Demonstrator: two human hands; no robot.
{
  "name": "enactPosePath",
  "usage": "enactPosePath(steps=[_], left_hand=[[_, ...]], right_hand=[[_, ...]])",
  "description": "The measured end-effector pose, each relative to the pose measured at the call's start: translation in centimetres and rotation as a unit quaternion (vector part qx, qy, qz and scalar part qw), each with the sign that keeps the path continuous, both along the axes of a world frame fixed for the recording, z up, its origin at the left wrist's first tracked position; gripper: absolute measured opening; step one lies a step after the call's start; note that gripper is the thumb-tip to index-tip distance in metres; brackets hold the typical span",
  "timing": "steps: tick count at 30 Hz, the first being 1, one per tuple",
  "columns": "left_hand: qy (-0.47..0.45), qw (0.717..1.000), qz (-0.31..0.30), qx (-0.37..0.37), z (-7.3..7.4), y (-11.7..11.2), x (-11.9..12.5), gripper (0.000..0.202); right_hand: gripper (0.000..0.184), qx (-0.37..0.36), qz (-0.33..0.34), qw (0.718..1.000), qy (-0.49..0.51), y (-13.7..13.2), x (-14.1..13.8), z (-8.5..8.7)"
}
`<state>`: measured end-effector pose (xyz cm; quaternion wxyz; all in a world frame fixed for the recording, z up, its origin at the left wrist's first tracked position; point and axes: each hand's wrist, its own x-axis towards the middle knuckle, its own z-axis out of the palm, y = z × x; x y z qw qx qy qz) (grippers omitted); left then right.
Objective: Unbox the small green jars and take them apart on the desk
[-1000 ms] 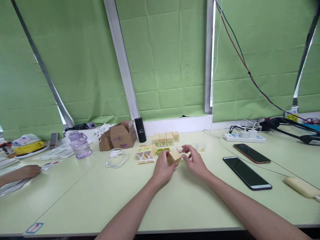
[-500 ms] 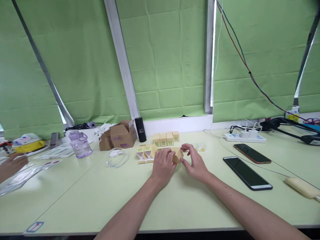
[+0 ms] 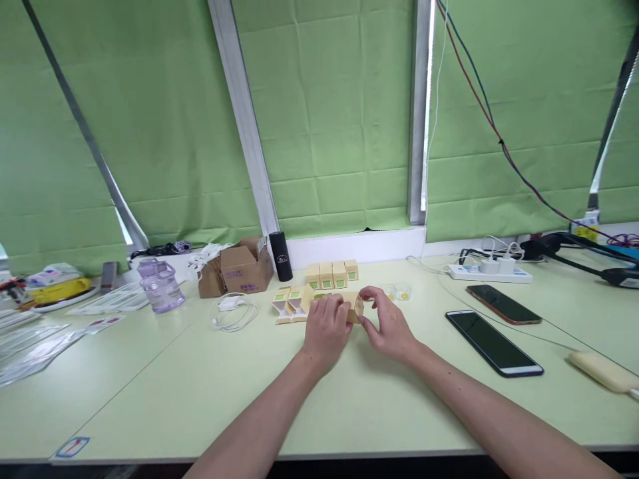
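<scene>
Observing remotely, I find the left hand (image 3: 325, 329) closed around a small tan box (image 3: 355, 309) over the pale table (image 3: 359, 406), just right of two open boxes (image 3: 293, 305). The right hand (image 3: 391, 326) is half-curled at its right end; whether the fingertips grip or merely touch, I cannot tell.

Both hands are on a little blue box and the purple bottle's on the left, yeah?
The little box is tan, not blue, as the head view shows. The left hand and right hand are on it, and the purple bottle is on the left.
</scene>
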<state>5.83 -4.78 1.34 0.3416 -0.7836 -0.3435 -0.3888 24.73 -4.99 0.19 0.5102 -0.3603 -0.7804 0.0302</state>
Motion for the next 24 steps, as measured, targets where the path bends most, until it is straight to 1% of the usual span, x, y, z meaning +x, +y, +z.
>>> enactPosePath(steps=[3, 13, 19, 24], left_hand=[[-0.003, 1.0, -0.007, 0.001, 0.0, 0.1, 0.0, 0.031], [-0.002, 0.998, -0.001, -0.058, -0.3, 0.1, 0.0, 0.027], [-0.004, 0.993, -0.012, -0.12, -0.7, 0.1, 0.1, 0.028], [0.014, 0.991, -0.003, -0.135, -1.1, 0.2, 0.3, 0.02]], right_hand=[[0.046, 0.0, -0.002, 1.0, -0.003, 0.1, 0.0, -0.1], [0.043, -0.028, -0.017, 0.999, -0.022, -0.2, -0.1, 0.2], [0.051, -0.055, -0.033, 0.997, -0.046, -0.3, 0.0, 0.3], [0.057, -0.064, -0.05, 0.993, -0.089, -0.4, 0.0, 0.5]])
